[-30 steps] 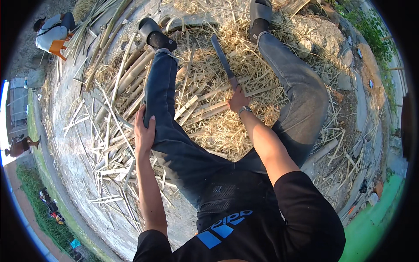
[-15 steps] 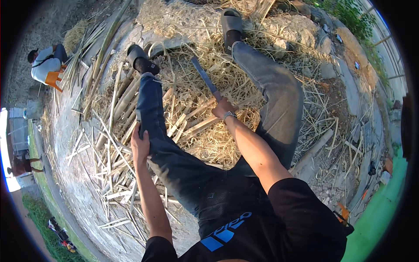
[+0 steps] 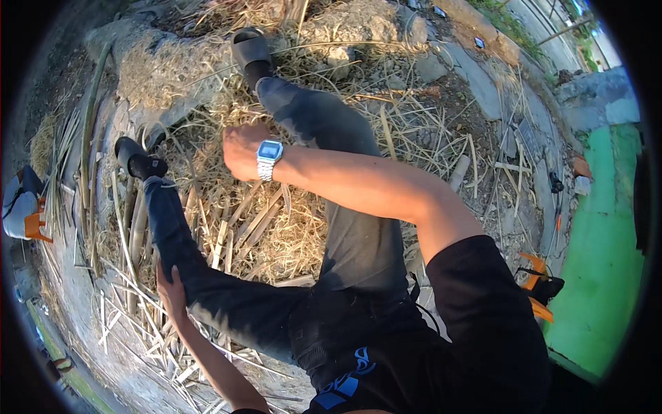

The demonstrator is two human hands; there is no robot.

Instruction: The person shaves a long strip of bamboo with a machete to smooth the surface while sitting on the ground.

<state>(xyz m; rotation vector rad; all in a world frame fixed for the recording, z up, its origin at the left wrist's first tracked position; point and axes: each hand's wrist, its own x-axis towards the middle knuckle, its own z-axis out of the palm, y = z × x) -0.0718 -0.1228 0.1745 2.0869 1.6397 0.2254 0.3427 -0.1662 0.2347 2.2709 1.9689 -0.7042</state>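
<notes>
My right hand [image 3: 248, 152], with a silver digital watch [image 3: 269, 152] at its wrist, is closed above the loose shavings [image 3: 293, 238] between my legs. Its fingers are turned away, and no knife blade shows from it now. My right forearm reaches across my bent right leg [image 3: 324, 124]. Fingers outstretched, my left hand [image 3: 171, 293] rests at the outer side of my left leg [image 3: 172, 214], near the knee. It holds nothing that I can see. Split bamboo pieces [image 3: 258, 224] lie among the shavings.
Long bamboo poles [image 3: 89, 138] and many thin strips [image 3: 145, 310] cover the ground at left. Beyond them a person [image 3: 19, 207] sits on an orange chair [image 3: 36, 226]. A broken concrete block [image 3: 158, 69] lies ahead; a green surface [image 3: 593, 276] is at right.
My right hand has swung up and left, and the long knife it held no longer shows. The view has turned right. My left hand stays against my leg.
</notes>
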